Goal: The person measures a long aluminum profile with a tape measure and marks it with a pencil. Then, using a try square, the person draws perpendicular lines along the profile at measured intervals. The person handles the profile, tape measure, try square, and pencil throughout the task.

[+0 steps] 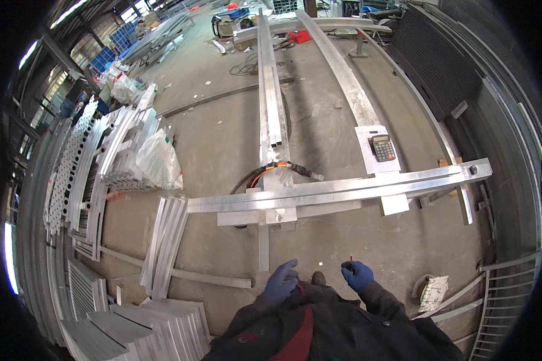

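Two gloved hands hover near the crossbeam [337,189]: our right hand [358,275] pinches a red marker [351,259]; left hand [282,281] loosely curled, holding nothing. We steady before marking.

Both hands in blue gloves, held close before chest. Left hand [281,281] loosely curled, fingers pointing up. Right hand [358,275] pinched shut, raised slightly. Dark sleeves, elbows bent.

Thin red pencil-like marker [351,259] stood near-upright, pinched in blue-gloved right hand [358,275] at near centre; gloved left hand [281,281] hung loosely curled and empty just left.
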### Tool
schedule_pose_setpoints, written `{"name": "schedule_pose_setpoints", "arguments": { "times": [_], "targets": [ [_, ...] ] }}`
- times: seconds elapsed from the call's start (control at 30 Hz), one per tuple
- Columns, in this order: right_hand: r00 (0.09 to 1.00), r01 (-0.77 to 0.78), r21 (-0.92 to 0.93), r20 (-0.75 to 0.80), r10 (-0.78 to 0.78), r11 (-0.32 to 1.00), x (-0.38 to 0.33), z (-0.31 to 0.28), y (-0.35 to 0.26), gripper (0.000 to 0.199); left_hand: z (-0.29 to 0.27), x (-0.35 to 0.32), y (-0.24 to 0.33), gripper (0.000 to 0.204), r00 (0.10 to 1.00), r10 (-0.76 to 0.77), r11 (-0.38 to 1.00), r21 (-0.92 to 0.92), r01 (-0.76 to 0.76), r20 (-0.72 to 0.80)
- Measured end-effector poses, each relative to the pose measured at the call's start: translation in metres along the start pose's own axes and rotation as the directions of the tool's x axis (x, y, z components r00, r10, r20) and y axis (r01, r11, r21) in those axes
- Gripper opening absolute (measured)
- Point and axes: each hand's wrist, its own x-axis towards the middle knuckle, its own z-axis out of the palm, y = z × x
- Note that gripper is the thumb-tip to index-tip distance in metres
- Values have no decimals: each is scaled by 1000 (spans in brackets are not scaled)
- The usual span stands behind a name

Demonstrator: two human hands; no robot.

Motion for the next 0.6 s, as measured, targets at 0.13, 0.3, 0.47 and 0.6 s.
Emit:
{"name": "schedule_pose_setpoints", "arguments": {
  "times": [0.13, 0.3, 0.47, 0.6],
  "targets": [
    [997, -75, 99, 23, 73, 992, 0, 11, 11, 38, 21, 57, 7, 46, 988, 105, 919, 369, -139, 110],
    [999, -36, -30, 39, 38, 999, 35, -9, -6, 38, 11, 120, 18, 44, 972, 68, 937, 319, -140, 225],
    [994, 23, -127, -99, -36, 992, 96, -41, -24, 36, -18, 177, 28, 44, 982, 9, 925, 371, -79, 189],
    [980, -67, -97, -191, 48, 993, 125, -54, -15, 33, -26, 225, 26, 40, 985, -7, 939, 340, -53, 173]
  ]
}}
